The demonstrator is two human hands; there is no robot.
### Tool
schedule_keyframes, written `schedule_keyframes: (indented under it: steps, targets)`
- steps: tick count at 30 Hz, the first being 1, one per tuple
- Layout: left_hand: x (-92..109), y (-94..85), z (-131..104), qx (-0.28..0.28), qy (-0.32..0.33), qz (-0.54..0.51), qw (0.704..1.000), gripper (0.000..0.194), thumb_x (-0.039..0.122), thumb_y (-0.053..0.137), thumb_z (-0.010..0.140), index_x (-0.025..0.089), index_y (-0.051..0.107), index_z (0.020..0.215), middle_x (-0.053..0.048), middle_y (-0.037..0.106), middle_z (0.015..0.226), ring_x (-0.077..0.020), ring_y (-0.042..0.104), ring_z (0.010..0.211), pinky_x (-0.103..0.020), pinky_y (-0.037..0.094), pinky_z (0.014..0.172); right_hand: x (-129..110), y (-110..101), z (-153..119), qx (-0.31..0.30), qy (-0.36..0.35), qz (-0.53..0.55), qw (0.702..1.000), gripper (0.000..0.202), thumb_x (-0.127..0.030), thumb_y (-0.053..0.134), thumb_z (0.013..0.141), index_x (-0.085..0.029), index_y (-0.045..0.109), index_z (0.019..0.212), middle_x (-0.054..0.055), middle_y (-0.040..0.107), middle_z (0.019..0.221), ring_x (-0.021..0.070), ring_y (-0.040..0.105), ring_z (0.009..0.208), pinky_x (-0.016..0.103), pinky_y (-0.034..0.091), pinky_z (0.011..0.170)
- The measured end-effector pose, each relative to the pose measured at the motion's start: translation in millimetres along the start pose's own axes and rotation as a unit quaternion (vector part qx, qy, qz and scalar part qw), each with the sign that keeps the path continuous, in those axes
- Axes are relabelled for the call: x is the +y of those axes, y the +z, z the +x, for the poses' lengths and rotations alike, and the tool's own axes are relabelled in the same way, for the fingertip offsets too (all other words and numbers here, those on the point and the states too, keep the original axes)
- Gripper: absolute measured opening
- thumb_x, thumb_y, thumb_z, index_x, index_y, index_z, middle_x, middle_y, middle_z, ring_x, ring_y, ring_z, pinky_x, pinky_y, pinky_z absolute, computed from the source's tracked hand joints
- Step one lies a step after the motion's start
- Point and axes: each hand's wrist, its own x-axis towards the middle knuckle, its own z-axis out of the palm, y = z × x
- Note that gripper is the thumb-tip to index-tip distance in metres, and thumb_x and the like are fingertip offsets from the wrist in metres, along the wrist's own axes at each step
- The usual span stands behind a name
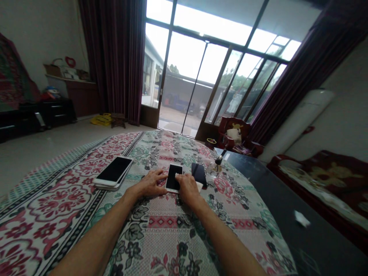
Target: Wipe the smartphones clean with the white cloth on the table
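Note:
A white phone [173, 184] with a dark screen lies flat on the patterned tablecloth [169, 249]. My left hand [152, 183] rests at its left edge, thumb and fingers apart. The fingers of my right hand [187, 188] are pressed together over the right part of the screen, with a small bit of something white at the fingertips. Something pale, like paper or cloth, shows beside that hand's right side. Just right of it lies a dark phone [200, 174]. To the left, a larger white-framed tablet [114, 170] sits on top of another flat device.
A glass jar [215, 168] with a dark top stands right of the dark phone. Beyond the cloth is a dark table [276, 203] with a crumpled white tissue [301, 219]. Wooden seats [324, 176] stand at the right, glass doors ahead.

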Motion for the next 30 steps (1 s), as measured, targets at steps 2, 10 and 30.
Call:
schedule_keyframes:
  steps: [2,10,30]
  targets:
    - [-3.0,3.3,1.6,0.004,-0.002,0.004,1.0,0.064,0.043,0.067,0.072,0.028,0.053,0.133,-0.007,0.041,0.145,-0.0306,0.039,0.13,-0.04,0.029,0.109,-1.5,1.5,-13.4,0.007,-0.019,0.011,1.0,0.036,-0.006,0.041,0.087,-0.018,0.065,0.11,0.008,0.067,0.11,0.0211,0.055,0.103,0.029,0.037,0.087]
    - [-4.9,4.9,3.4,0.002,0.007,0.013,1.0,0.066,0.048,0.066,0.073,0.028,0.052,0.133,-0.009,0.041,0.144,-0.0315,0.039,0.129,-0.041,0.03,0.108,-7.8,1.6,-46.9,0.0,-0.07,0.023,0.997,0.03,-0.008,0.048,0.084,-0.019,0.065,0.106,0.006,0.067,0.11,0.0211,0.053,0.1,0.028,0.036,0.086]
    - [-5.8,2.9,4.3,0.001,0.022,0.018,1.0,0.065,0.048,0.066,0.072,0.025,0.054,0.132,-0.01,0.042,0.143,-0.0312,0.039,0.129,-0.041,0.029,0.108,28.2,-6.4,60.9,-0.055,0.021,-0.053,0.997,0.033,-0.004,0.048,0.076,-0.018,0.071,0.095,0.011,0.071,0.094,0.0213,0.063,0.092,0.026,0.039,0.072]
